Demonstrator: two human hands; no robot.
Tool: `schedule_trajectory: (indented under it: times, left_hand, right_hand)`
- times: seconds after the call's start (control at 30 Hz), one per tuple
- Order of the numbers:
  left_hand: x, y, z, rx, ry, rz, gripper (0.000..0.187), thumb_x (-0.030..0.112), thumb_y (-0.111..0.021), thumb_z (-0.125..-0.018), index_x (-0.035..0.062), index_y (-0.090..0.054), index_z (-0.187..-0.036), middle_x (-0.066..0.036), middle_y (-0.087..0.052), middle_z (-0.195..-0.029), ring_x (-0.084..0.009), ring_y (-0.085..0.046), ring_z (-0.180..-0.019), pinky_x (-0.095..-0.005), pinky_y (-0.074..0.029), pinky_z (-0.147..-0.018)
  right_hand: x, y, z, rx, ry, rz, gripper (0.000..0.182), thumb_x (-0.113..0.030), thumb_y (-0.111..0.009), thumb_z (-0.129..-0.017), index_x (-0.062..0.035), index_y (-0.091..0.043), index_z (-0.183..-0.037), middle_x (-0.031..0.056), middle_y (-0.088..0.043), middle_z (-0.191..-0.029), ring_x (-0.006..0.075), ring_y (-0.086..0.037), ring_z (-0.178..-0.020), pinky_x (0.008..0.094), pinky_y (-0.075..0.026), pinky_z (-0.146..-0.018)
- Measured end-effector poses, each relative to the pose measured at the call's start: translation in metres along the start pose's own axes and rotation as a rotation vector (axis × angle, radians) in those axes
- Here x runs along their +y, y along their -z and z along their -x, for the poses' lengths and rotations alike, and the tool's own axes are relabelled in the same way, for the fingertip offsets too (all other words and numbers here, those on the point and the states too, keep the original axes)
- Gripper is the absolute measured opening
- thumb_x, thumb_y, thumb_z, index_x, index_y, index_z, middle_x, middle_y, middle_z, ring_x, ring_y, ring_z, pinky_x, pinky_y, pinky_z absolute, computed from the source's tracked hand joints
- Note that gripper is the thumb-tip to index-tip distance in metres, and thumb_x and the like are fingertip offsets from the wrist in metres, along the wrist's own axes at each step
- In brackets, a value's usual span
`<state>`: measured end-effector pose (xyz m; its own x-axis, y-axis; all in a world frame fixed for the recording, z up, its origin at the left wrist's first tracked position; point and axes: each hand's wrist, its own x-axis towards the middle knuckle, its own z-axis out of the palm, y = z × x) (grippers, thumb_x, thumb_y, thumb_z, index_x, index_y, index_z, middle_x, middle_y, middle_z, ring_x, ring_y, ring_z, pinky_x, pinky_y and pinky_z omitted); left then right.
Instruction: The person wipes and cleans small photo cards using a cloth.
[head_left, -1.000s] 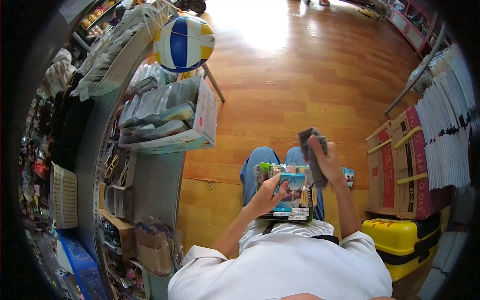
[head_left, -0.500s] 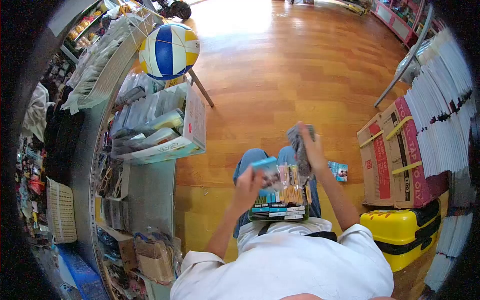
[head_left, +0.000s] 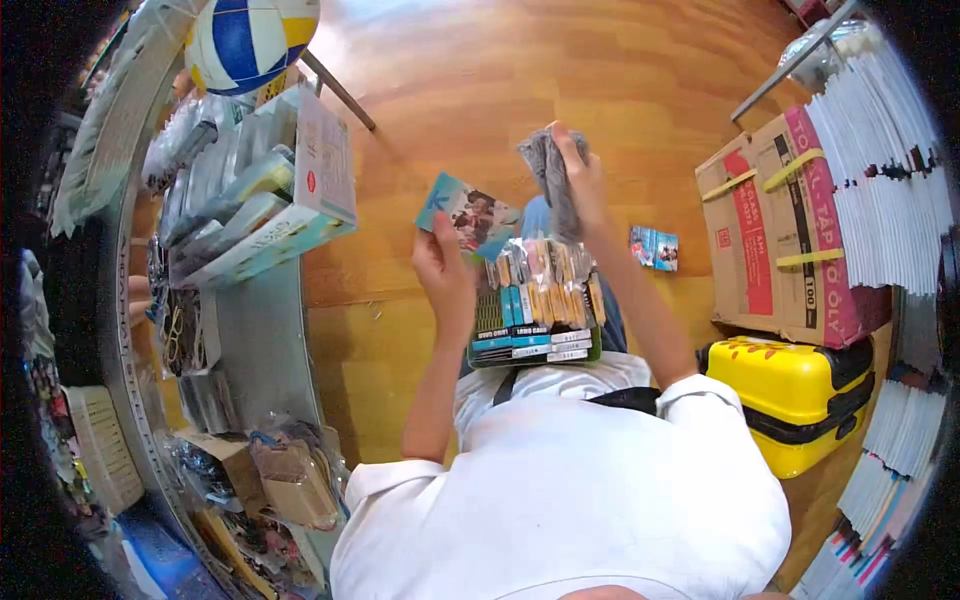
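Observation:
My left hand (head_left: 445, 270) grips a flat blue card box (head_left: 488, 222) by its left edge, with a group photo on the face turned up. In my right hand (head_left: 592, 195) is a bunched grey cloth (head_left: 550, 180), held in the air to the right of the box and not touching it. Below both hands a green basket (head_left: 597, 350) rests on my lap. Lomo card boxes (head_left: 525, 340) lie stacked at its near end, and several clear-wrapped packets (head_left: 545, 285) stand in rows behind them.
Blue photo card boxes (head_left: 654, 248) lie on the wooden floor to the right. Beyond them are a strapped carton (head_left: 765, 225), a yellow case (head_left: 790, 400) and stacked notebooks (head_left: 870, 190). A metal shelf (head_left: 270, 370) with a white box of plastic sleeves (head_left: 325, 165) lines the left.
My left hand has raised the card box up and left, its photo now plain to see. The cloth in my right hand has moved up and left. The view has tilted down.

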<state>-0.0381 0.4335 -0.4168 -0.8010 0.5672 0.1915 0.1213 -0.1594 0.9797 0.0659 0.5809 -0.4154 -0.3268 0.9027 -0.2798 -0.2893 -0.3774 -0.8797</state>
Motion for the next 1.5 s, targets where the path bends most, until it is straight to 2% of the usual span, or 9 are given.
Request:
schedule_trajectory:
  times: [0.13,0.2,0.3,0.4,0.53,0.63,0.87,1.33,1.5]
  left_hand:
    - [0.009,0.002,0.016,-0.282,0.139,0.003,0.023,0.022,-0.049,-0.101,0.0002,-0.058,-0.101,0.004,-0.057,-0.083,-0.0023,-0.046,-0.07,-0.0196,-0.037,-0.06]
    - [0.003,-0.01,0.034,-0.4,0.186,0.056,0.021,0.019,-0.051,-0.1,0.0,-0.059,-0.103,0.005,-0.056,-0.082,-0.0019,-0.045,-0.07,-0.0196,-0.036,-0.059]
    - [-0.011,-0.024,0.049,-0.646,0.177,0.02,0.028,0.021,-0.054,-0.098,-0.0009,-0.058,-0.115,-0.005,-0.063,-0.102,-0.0105,-0.058,-0.092,-0.0249,-0.046,-0.081]
    - [-0.003,-0.037,0.054,-0.736,0.103,0.03,0.032,0.009,-0.055,-0.096,-0.0004,-0.053,-0.126,-0.01,-0.063,-0.112,-0.0134,-0.06,-0.1,-0.0266,-0.048,-0.084]
    - [-0.007,-0.003,0.031,-0.508,0.065,-0.178,0.037,0.021,-0.051,-0.099,0.0017,-0.051,-0.131,-0.011,-0.062,-0.117,-0.017,-0.06,-0.104,-0.0297,-0.047,-0.087]
    - [-0.013,0.026,0.016,-0.388,0.027,-0.322,0.037,0.025,-0.049,-0.1,0.0014,-0.053,-0.128,-0.011,-0.062,-0.118,-0.0172,-0.059,-0.106,-0.03,-0.046,-0.09]
    - [-0.029,0.076,0.028,-0.299,0.091,-0.458,0.034,0.024,-0.049,-0.1,-0.0003,-0.057,-0.123,-0.011,-0.062,-0.119,-0.0178,-0.059,-0.106,-0.0292,-0.045,-0.092]
    - [-0.028,0.082,0.041,-0.294,0.066,-0.498,0.029,0.021,-0.05,-0.099,-0.0001,-0.06,-0.117,-0.008,-0.063,-0.113,-0.0166,-0.06,-0.101,-0.029,-0.047,-0.087]
    - [-0.032,0.088,0.04,-0.257,0.053,-0.581,0.026,0.019,-0.053,-0.097,0.001,-0.061,-0.114,-0.009,-0.063,-0.111,-0.0182,-0.06,-0.099,-0.0309,-0.047,-0.085]
  right_hand:
    - [-0.02,0.056,0.041,-0.767,0.154,0.707,0.037,-0.037,-0.07,-0.085,-0.0007,-0.068,-0.096,0.0027,-0.066,-0.078,0.0087,-0.058,-0.072,0.0288,-0.047,-0.064]
    - [-0.023,0.076,0.068,-0.755,0.117,0.612,0.033,-0.03,-0.073,-0.084,-0.0003,-0.066,-0.098,0.0035,-0.066,-0.081,0.0081,-0.056,-0.074,0.0305,-0.047,-0.067]
    - [-0.018,0.115,0.088,-0.507,0.094,0.518,0.029,-0.022,-0.074,-0.083,-0.0012,-0.067,-0.103,0.0036,-0.066,-0.085,0.0069,-0.056,-0.077,0.0262,-0.047,-0.065]
    - [-0.022,0.163,0.1,-0.161,0.022,0.177,0.026,-0.02,-0.073,-0.083,-0.0011,-0.069,-0.1,0.0021,-0.067,-0.084,0.0069,-0.059,-0.078,0.0243,-0.047,-0.066]
    - [0.038,0.283,0.062,0.424,0.029,0.439,0.023,-0.024,-0.076,-0.079,-0.0038,-0.067,-0.087,0.003,-0.065,-0.072,0.0088,-0.059,-0.061,0.0224,-0.044,-0.054]
    - [0.115,0.352,0.027,0.421,-0.027,0.335,0.023,-0.023,-0.076,-0.079,-0.0042,-0.067,-0.088,0.0036,-0.065,-0.071,0.0088,-0.057,-0.058,0.0227,-0.043,-0.051]
    - [0.192,0.351,-0.023,0.375,-0.158,0.035,0.019,-0.017,-0.077,-0.078,-0.0046,-0.067,-0.09,0.0049,-0.066,-0.071,0.0124,-0.062,-0.059,0.0257,-0.045,-0.051]
    - [0.209,0.363,-0.03,0.608,-0.374,0.091,0.034,-0.02,-0.086,-0.066,0.0029,-0.065,-0.08,0.0102,-0.067,-0.073,0.0167,-0.063,-0.056,0.0304,-0.049,-0.05]
    - [0.241,0.385,-0.044,0.693,-0.379,0.268,0.063,-0.04,-0.09,-0.056,0.007,-0.066,-0.09,0.0125,-0.068,-0.086,0.0183,-0.063,-0.072,0.0322,-0.051,-0.068]
